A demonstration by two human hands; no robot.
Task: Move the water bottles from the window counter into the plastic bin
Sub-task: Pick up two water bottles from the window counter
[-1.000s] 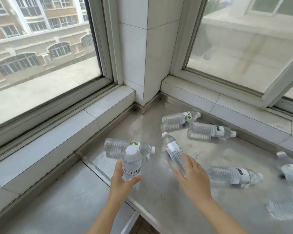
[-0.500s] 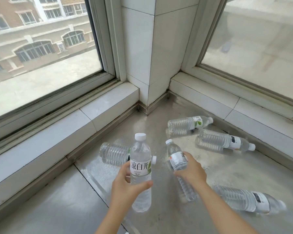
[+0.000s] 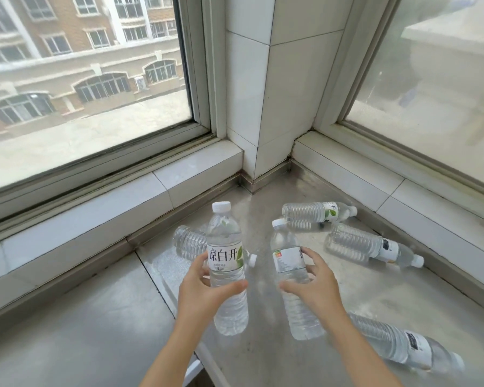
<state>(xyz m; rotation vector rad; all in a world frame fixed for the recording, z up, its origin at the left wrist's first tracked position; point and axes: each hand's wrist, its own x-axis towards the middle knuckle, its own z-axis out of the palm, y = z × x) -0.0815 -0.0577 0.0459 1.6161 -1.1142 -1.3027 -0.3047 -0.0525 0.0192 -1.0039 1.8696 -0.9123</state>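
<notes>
Plastic bottles, full, smooth — likely heavy, slippery; left hand (image 3: 204, 289) and right hand (image 3: 316, 286) each wrap fingers round one bottle's labelled middle — sound hold.

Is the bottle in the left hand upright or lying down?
Upright. The clear plastic water bottle in the left hand has its white cap on top, its base hanging below.

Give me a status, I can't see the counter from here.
Left hand holds one bottle upright. Right hand holds another bottle. Four bottles lie on the counter. Bin not in view.
</notes>
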